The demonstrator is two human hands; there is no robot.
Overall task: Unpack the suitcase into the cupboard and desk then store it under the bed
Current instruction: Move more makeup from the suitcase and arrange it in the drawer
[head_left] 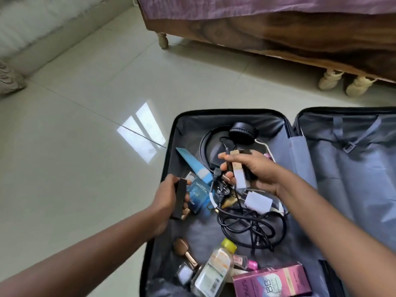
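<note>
The black suitcase (170,151) lies open flat on the floor, grey lining showing. My left hand (166,200) grips a slim black box (180,199) above the left half's edge. My right hand (255,170) holds a bunch of small tubes (239,176), one white and some dark, over the middle of the same half. Under my hands lie black headphones (243,129), a tangle of black cables (250,226), a white charger (258,200), a blue tube (192,165) and a blue perfume bottle (199,197). Near the front are a clear bottle with a yellow cap (214,269) and a pink box (272,281).
A wooden bed (278,37) with a purple cover stands beyond the suitcase, with a pair of beige slippers (342,82) at its edge. The suitcase's right half (353,168) shows only straps. Pale tiled floor (85,136) stretches to the left, up to a light sofa (32,28).
</note>
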